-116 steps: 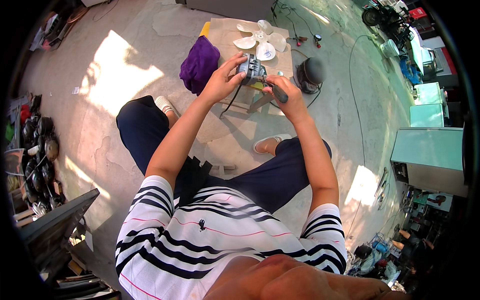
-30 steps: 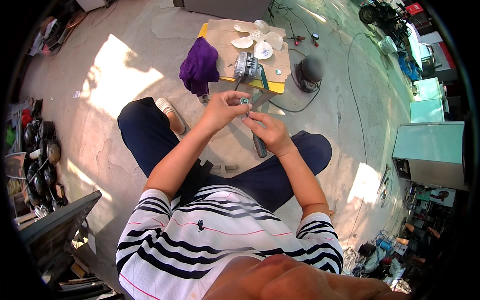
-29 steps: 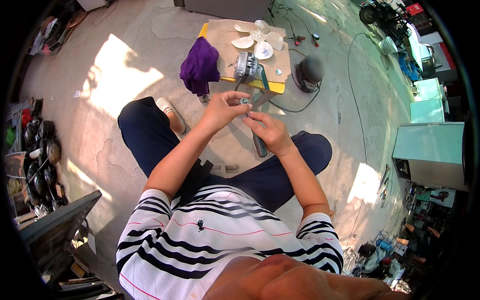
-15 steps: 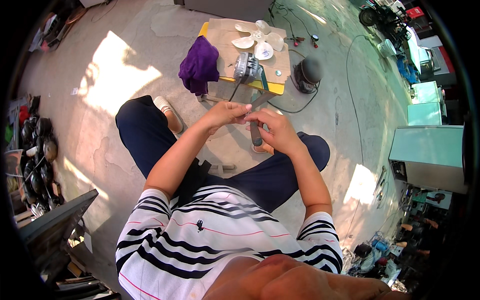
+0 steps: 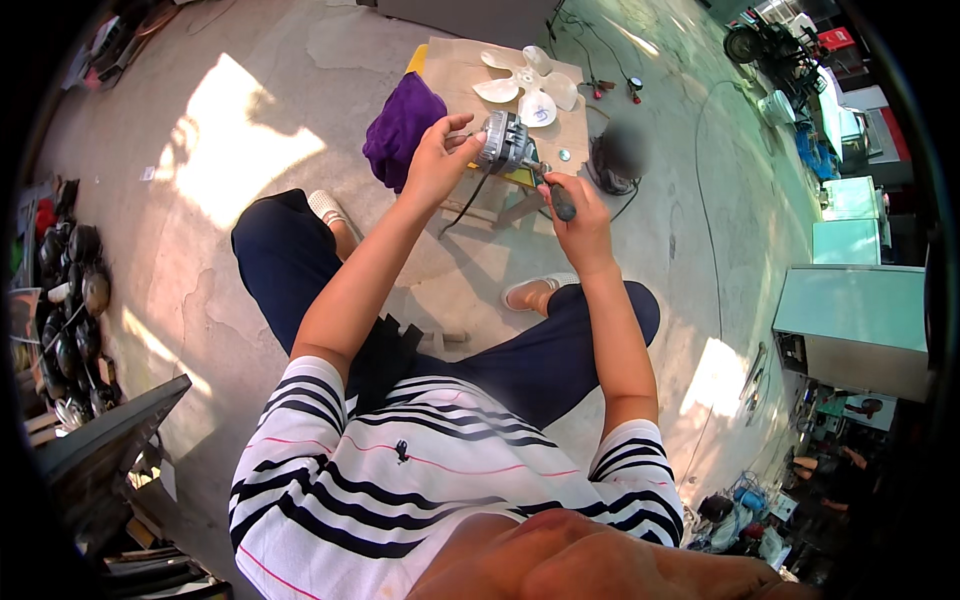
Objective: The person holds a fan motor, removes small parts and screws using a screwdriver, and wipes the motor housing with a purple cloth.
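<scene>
My left hand (image 5: 438,165) is closed on the left side of a silver finned motor (image 5: 506,140) at the near edge of the stool's cardboard top (image 5: 450,70). A black cable hangs from the motor. In my right hand (image 5: 582,220) is a dark-handled wrench (image 5: 562,203), its metal head at the motor's right side; whether it touches is unclear. A white five-bladed fan (image 5: 530,75) lies behind the motor. A purple cloth (image 5: 400,135) is heaped on the stool's left, and a small shiny disc (image 5: 564,155) lies on the cardboard.
Right of the stool stands a blurred dark round machine (image 5: 612,155) with a cable. Gauges (image 5: 634,88) and hoses lie behind it. A pale green appliance (image 5: 850,300) and a motorcycle (image 5: 750,45) are at the right; dark compressors (image 5: 70,300) and a leaning panel (image 5: 120,420) at the left.
Both hands have moved forward and up from in front of the stool. My left hand now grips the motor, and the wrench in my right hand has risen to the motor's side.
</scene>
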A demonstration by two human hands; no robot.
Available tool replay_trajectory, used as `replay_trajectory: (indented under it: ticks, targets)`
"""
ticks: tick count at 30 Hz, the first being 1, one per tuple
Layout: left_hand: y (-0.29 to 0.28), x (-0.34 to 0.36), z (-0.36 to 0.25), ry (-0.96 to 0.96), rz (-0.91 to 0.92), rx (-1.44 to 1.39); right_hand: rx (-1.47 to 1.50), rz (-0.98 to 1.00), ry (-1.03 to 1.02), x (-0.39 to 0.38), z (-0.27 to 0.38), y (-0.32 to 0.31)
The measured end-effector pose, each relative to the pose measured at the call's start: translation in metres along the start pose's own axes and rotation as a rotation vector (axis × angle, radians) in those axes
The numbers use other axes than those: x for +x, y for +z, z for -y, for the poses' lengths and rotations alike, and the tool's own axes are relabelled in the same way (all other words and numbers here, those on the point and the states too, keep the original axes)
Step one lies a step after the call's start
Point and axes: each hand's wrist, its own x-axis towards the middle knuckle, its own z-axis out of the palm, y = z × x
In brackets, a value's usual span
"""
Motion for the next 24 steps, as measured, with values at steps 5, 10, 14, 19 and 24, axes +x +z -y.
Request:
replay_trajectory:
  ticks: [5,10,14,19,24]
  targets:
    - [-0.002,0.012,0.0,0.023,0.212,0.103,-0.033,-0.007,-0.056,-0.004,-0.005,0.012]
    - [-0.003,0.018,0.009,0.047,0.399,-0.015,-0.05,0.023,-0.124,-0.005,-0.007,0.012]
    - [-0.001,0.018,0.009,0.009,0.451,-0.084,-0.06,0.053,-0.183,-0.01,-0.012,0.013]
    - [-0.001,0.017,0.011,0.147,0.434,0.131,-0.077,0.001,-0.229,-0.014,-0.013,0.017]
    - [0.002,0.014,0.013,0.223,0.391,0.21,-0.061,-0.015,-0.219,-0.014,-0.011,0.017]
